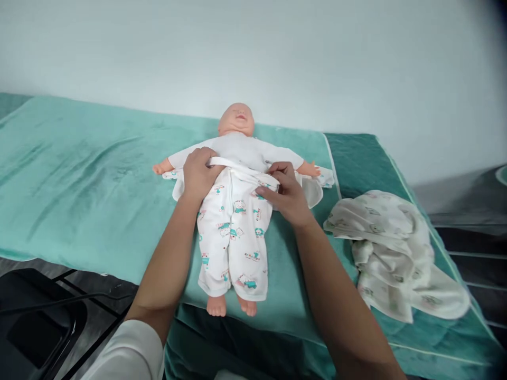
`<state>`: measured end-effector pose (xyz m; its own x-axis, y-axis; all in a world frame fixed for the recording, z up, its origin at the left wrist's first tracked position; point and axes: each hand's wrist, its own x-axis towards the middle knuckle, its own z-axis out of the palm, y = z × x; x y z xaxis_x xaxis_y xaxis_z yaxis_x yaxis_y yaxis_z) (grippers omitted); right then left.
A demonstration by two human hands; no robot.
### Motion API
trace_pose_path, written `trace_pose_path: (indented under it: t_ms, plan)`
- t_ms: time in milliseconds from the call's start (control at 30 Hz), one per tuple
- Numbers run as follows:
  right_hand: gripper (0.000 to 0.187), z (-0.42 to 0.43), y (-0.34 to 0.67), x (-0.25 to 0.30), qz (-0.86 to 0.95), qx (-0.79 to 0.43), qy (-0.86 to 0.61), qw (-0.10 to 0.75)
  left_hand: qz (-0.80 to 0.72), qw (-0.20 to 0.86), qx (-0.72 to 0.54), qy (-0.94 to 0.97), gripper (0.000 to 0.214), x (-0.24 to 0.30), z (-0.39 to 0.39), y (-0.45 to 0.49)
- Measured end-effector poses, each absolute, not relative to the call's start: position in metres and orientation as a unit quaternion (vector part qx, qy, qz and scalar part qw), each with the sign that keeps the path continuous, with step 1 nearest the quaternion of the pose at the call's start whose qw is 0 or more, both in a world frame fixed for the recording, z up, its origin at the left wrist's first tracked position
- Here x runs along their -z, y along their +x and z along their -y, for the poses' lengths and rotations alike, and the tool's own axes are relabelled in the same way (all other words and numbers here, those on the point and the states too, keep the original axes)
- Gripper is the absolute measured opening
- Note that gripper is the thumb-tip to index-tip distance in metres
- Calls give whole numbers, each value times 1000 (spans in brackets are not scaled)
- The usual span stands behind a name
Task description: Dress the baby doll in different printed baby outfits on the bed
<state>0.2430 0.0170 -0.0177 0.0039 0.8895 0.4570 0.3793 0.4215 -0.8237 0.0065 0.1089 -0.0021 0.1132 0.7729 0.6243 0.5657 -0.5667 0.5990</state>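
Head view: the grip of your left hand (200, 171) pinches the waistband of the white cotton trousers with teal-and-red print (247, 237); your right hand (290, 192) pinches its other side, apparently to spread the band evenly. The trousers cover the legs of the pink-headed, white-bodied baby doll (237, 148), which lies face up, presumably for frontal access. A white printed cotton garment (312, 192) lies beneath its torso; a crumpled white printed cloth (396, 248) rests beside your right forearm.

The left hand (200, 175) hides part of the trousers (233, 232), while edges crop a black object (35, 322) at eight o'clock, a pale rounded object (503, 175) at three.
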Motion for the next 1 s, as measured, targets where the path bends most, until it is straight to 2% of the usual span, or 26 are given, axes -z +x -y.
trace_pose_path:
  t_ms: [200,333,433,500,733,1000]
  plan:
    - [46,-31,244,31,672,-176,-478,537,-395,129,-521,745,21,9,-44,-7]
    - [35,-27,239,30,675,-125,-501,527,-413,170,-491,748,15,18,-6,-19]
    - [24,-21,233,24,673,-66,-509,532,-440,198,-485,730,11,21,-2,-22]
    - [23,-16,229,21,675,-51,-513,528,-449,205,-489,719,11,22,-5,-22]
    - [31,7,220,16,628,-193,-600,457,-479,176,-485,710,10,26,-9,-18]
    - [42,20,233,3,663,-342,-536,394,-484,162,-501,699,10,24,-10,-16]
